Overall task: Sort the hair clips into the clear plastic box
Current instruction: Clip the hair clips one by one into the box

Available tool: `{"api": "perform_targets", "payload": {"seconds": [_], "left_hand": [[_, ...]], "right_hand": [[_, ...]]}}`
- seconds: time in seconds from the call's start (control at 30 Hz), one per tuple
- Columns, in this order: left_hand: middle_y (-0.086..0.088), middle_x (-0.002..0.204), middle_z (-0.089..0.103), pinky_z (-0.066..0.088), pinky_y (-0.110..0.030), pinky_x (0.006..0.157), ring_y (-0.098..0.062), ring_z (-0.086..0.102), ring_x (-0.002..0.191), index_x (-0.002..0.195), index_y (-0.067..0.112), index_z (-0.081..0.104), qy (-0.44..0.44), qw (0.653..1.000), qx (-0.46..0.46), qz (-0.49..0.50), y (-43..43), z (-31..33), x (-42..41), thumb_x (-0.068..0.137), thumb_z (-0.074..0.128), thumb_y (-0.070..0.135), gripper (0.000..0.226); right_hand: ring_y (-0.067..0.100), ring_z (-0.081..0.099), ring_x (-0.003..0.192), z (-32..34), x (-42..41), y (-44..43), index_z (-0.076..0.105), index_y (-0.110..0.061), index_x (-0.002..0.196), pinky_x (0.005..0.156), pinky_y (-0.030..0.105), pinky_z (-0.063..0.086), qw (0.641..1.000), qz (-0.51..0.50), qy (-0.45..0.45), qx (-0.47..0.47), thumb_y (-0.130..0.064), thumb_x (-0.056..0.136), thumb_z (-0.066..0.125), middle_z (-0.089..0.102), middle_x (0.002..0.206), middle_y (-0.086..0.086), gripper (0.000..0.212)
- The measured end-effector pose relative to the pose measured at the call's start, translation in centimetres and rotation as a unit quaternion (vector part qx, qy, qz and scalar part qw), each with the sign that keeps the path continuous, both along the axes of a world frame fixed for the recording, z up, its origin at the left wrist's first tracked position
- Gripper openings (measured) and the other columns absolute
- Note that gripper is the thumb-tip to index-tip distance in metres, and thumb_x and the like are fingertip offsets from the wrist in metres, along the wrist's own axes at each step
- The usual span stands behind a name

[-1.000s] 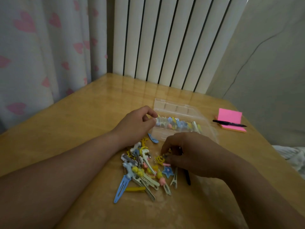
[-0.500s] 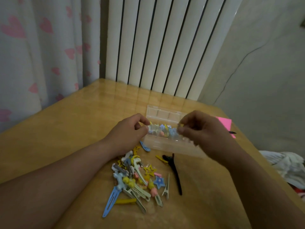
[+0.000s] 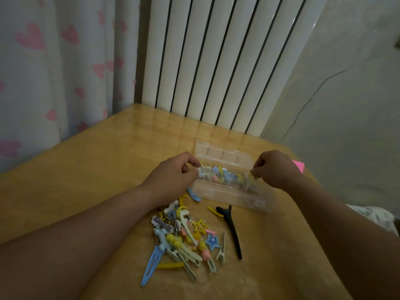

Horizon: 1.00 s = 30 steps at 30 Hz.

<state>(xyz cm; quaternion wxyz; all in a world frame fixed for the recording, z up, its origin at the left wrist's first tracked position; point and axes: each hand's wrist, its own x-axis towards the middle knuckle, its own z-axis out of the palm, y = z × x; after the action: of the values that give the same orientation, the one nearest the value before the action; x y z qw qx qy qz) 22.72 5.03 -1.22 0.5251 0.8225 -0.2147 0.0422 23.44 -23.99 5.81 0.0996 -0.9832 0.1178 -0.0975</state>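
Two bare hands work over one clear plastic box (image 3: 229, 194), which lies open on the wooden table (image 3: 108, 169) with its lid (image 3: 223, 152) folded back toward the white radiator (image 3: 216, 61). Stretched across the box is a single row of clips (image 3: 225, 176), blue, yellow and pink, packed too close for me to count. The left hand (image 3: 173, 173) pinches the row's left end between thumb and forefinger. The right hand (image 3: 275, 169) has its fingers curled in and nips the right end. Whether the row rests in the box or is held just above it I cannot tell. Nearer to the person, between the two forearms, a loose pile of clips (image 3: 179, 237) lies on the table, tangled beyond an honest count. Some clips can be picked out singly. One long blue snap clip (image 3: 151, 263) sticks out at the near left, with one plain yellow clip (image 3: 170, 265) just beside it. There are two star clips, a yellow outline star (image 3: 200, 226) and a blue star (image 3: 213, 241). One silver clip (image 3: 221, 250) lies just right of the blue star. One long black clip (image 3: 232, 229) lies right of the pile, and a small yellow clip (image 3: 215, 211) touches its upper end. One small blue clip (image 3: 194, 194) sits against the box's near left corner. One corner of a pink note pad (image 3: 299, 165) peeks out behind the right hand, and a curtain (image 3: 54, 72) with pink hearts hangs on the left
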Motion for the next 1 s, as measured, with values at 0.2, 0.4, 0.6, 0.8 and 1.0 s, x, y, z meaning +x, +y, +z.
{"api": "perform_targets", "payload": {"seconds": [0.2, 0.4, 0.6, 0.8, 1.0], "left_hand": [[0.002, 0.081, 0.061, 0.043, -0.034, 0.06, -0.012, 0.051, 0.064, 0.112, 0.033, 0.066, 0.004, 1.0, -0.004, 0.0, 0.0, 0.0, 0.1, 0.105, 0.059, 0.033, 0.01], [-0.007, 0.087, 0.065, 0.044, -0.037, 0.062, -0.016, 0.054, 0.067, 0.112, 0.035, 0.066, 0.003, 1.0, -0.002, 0.0, 0.0, -0.1, 0.1, 0.105, 0.059, 0.034, 0.01], [-0.002, 0.084, 0.061, 0.043, -0.036, 0.062, -0.015, 0.052, 0.066, 0.113, 0.033, 0.066, -0.002, 1.0, 0.003, 0.001, 0.0, 0.0, 0.0, 0.105, 0.059, 0.033, 0.01], [0.0, 0.082, 0.062, 0.044, -0.033, 0.062, -0.012, 0.053, 0.065, 0.115, 0.033, 0.066, -0.001, 1.0, 0.01, 0.005, -0.1, 0.2, 0.0, 0.105, 0.059, 0.033, 0.012], [0.0, 0.081, 0.062, 0.048, -0.034, 0.068, -0.011, 0.057, 0.069, 0.115, 0.031, 0.067, -0.009, 1.0, 0.004, 0.01, 0.0, 0.0, 0.1, 0.105, 0.061, 0.032, 0.012]], "right_hand": [[0.024, 0.071, 0.077, 0.2, 0.5, 1.1, 0.074, -0.018, 0.082, 0.075, 0.043, 0.066, 0.992, -0.001, 0.047, -0.117, -0.012, 0.088, 0.071, 0.074, 0.083, 0.004, 0.009], [0.022, 0.069, 0.08, -0.2, -0.1, 1.1, 0.073, -0.022, 0.085, 0.078, 0.046, 0.065, 0.996, 0.004, 0.028, -0.09, -0.017, 0.091, 0.068, 0.072, 0.085, 0.0, 0.009], [0.007, 0.065, 0.083, -1.4, -4.8, 2.7, 0.071, -0.023, 0.097, 0.078, 0.033, 0.06, 0.973, 0.046, -0.195, 0.117, -0.024, 0.099, 0.07, 0.069, 0.089, -0.012, 0.002], [0.0, 0.065, 0.082, -1.4, -10.5, 7.7, 0.073, -0.033, 0.099, 0.074, 0.025, 0.057, 0.96, 0.188, -0.14, 0.15, -0.03, 0.099, 0.07, 0.07, 0.088, -0.016, 0.005], [0.004, 0.063, 0.086, -0.9, -11.7, 9.5, 0.073, -0.039, 0.114, 0.081, 0.032, 0.058, 0.971, 0.231, 0.03, -0.049, -0.047, 0.102, 0.06, 0.07, 0.096, -0.018, 0.02]]}}
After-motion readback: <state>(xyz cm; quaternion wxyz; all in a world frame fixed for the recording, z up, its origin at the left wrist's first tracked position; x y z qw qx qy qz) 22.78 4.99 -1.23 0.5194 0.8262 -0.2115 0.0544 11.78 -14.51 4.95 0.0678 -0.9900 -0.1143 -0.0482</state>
